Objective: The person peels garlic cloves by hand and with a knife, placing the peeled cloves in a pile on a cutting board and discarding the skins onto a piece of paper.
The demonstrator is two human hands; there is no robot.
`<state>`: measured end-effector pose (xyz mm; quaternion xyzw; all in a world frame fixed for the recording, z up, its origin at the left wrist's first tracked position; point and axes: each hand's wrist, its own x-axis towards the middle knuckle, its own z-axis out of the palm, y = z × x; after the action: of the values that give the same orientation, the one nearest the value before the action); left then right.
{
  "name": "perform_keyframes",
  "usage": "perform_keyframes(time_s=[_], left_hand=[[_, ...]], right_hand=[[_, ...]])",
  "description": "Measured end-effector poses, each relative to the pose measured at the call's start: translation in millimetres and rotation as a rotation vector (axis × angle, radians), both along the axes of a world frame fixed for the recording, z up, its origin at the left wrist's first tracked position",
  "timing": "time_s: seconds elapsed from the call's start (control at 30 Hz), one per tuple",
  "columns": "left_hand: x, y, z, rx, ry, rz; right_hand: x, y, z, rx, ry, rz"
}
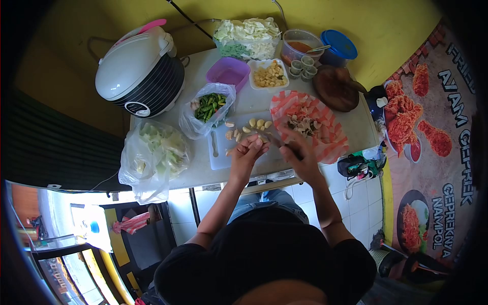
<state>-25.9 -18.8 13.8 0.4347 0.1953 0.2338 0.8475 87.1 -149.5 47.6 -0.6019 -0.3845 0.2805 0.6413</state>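
Over the white cutting board [219, 158], my left hand [250, 150] pinches a garlic clove [261, 139] between closed fingers. My right hand [300, 155], a little blurred, is wrapped round the dark handle of a knife [277, 142], its blade pointing toward the clove. Several pale garlic cloves [252, 122] lie on the board beyond my left hand, with unpeeled ones to their left. Right of the board, red-and-white checked paper [333, 140] holds a heap of garlic skins [303, 123], partly behind my right hand.
A bag of green chilies [208, 107], a purple container [229, 71] and a white tray of chopped pieces [269, 76] stand behind the board. Left are a rice cooker [140, 73] and bagged cabbage [155, 155]; right, a stone mortar [335, 89] and a blue-lidded tub [339, 44].
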Motion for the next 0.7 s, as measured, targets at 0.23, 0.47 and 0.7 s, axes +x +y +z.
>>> perform_keyframes(time_s=[0.23,0.47,0.7], left_hand=[[2,-1,0,0.063,-0.108,-0.024],[1,1,-2,0.057,-0.148,-0.021],[-1,9,-6,0.164,-0.129,-0.016]], right_hand=[[-8,3,-7,-0.143,-0.146,0.006],[-7,6,-2,-0.123,-0.179,0.025],[-8,8,-8,-0.083,-0.154,0.022]])
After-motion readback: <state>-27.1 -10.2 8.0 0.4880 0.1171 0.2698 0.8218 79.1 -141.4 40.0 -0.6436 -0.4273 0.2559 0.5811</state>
